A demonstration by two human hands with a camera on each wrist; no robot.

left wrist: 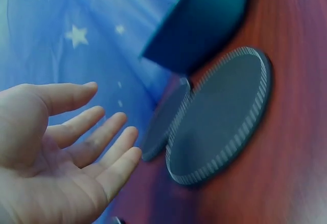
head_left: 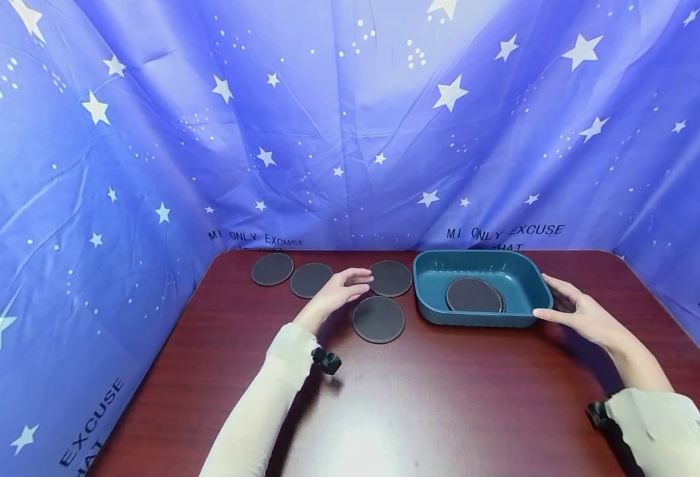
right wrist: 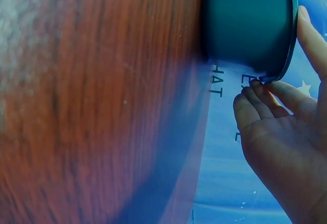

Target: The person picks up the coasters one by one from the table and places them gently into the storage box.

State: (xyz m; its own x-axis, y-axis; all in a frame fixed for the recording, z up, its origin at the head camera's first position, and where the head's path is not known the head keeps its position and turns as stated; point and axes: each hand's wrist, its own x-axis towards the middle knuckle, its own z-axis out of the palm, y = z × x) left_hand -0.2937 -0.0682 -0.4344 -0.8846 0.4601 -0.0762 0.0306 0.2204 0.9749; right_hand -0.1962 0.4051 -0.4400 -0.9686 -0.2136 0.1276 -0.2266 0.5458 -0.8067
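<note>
My left hand [head_left: 344,289] reaches over the table with its fingers loosely extended and nothing in them. Its fingertips overlap the left edge of a round black coaster [head_left: 391,278] in the head view. Just in front of that one lies another black coaster [head_left: 379,319] with a stitched rim, large in the left wrist view. At the right end of a teal rectangular dish [head_left: 483,319], my right hand [head_left: 582,315] touches the rim, thumb near the front corner and fingers farther back. Inside the dish lies a black coaster [head_left: 473,295], with another edge showing beneath it.
Two more black coasters, one at the far left [head_left: 272,269] and one partly behind the left hand [head_left: 310,279], lie on the reddish-brown table [head_left: 421,397]. A blue star-patterned curtain [head_left: 338,132] hangs along the table's back and sides.
</note>
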